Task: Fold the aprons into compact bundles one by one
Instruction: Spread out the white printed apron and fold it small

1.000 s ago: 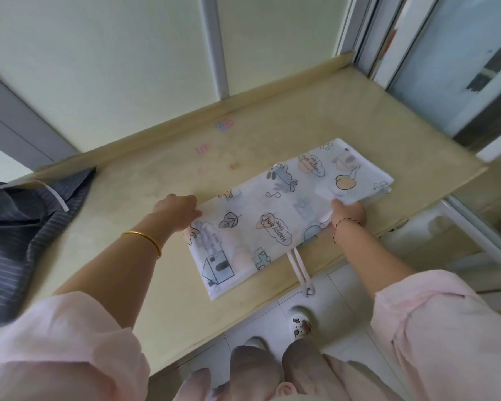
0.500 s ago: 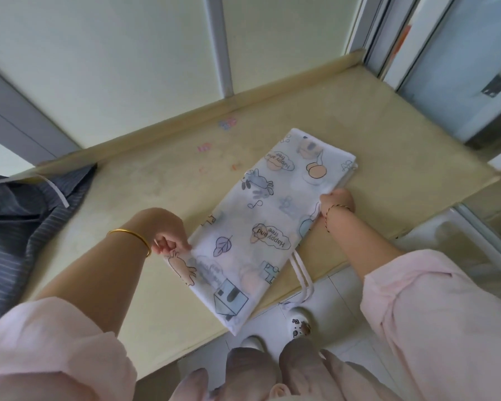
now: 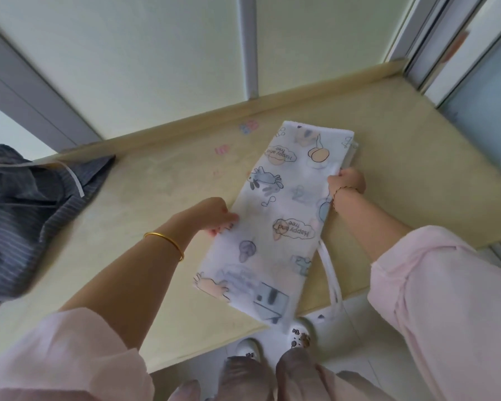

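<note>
A white apron (image 3: pixel 284 215) printed with cartoon animals lies folded into a long strip on the beige counter (image 3: pixel 145 192), running from the back wall to the front edge, where its near end overhangs. My left hand (image 3: pixel 214 217) pinches its left edge about halfway along. My right hand (image 3: pixel 346 180) grips its right edge farther back. White apron ties (image 3: pixel 331 273) dangle off the counter's front edge on the right.
A dark grey striped apron (image 3: pixel 29 215) with a white tie lies crumpled at the counter's left end. Small pink stickers (image 3: pixel 248 127) sit near the back ledge. Frosted window panels rise behind. My feet in white shoes (image 3: pixel 300 332) stand below the counter.
Both hands have turned the folded white apron from lying crosswise to lying lengthwise, away from me. Its far end swung toward the back wall and its near end now hangs over the front edge.
</note>
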Tool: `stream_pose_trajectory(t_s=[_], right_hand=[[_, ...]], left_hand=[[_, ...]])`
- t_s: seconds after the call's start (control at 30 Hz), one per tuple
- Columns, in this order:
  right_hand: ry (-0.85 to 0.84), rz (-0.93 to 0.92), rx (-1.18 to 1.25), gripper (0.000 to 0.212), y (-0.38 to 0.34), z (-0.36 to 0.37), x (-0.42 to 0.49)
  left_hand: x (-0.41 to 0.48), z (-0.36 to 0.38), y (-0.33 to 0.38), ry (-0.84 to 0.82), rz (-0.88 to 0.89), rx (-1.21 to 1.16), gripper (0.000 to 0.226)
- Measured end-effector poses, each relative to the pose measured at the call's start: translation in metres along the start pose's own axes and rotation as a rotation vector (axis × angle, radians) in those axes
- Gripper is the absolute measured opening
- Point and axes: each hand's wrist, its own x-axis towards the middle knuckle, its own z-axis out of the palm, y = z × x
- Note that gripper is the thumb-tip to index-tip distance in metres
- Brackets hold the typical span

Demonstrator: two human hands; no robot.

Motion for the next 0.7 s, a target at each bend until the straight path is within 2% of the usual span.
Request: stream_pose_trajectory(t_s=[0.07, 0.13, 0.23, 0.3, 0.37, 0.43, 0.63, 0.7], right_hand=[[-0.010, -0.043, -0.048, 0.020, -0.016, -0.007, 0.015], [-0.055, -0.094, -0.110, 0.020, -0.031, -0.011, 0.028], [-0.147, -0.118, -0.148, 0.015, -0.038, -0.010, 0.045], [-0.185, -0.083, -0.107, 0.020, -0.034, -0.008, 0.050], [-0.196, -0.050, -0.067, 0.016, -0.030, -0.008, 0.054], [-0.192, -0.045, -0.070, 0.008, -0.028, -0.009, 0.056], [-0.199, -0.071, -0.073, 0.033, -0.017, -0.008, 0.065], [-0.189, -0.082, -0.063, 0.034, -0.016, -0.008, 0.066]], left_hand=[[0.001, 0.005, 0.014, -0.144, -0.044, -0.211, 0.034], [0.005, 0.011, 0.028, -0.203, -0.062, -0.336, 0.035], [0.016, 0.017, 0.048, -0.024, -0.038, -0.320, 0.040], [0.021, 0.017, 0.056, 0.110, -0.029, -0.299, 0.036], [0.026, 0.019, 0.062, 0.196, -0.032, -0.270, 0.032], [0.030, 0.021, 0.065, 0.233, -0.054, -0.213, 0.030], [0.037, 0.029, 0.071, 0.270, -0.117, -0.096, 0.017], [0.038, 0.030, 0.075, 0.287, -0.127, -0.078, 0.015]])
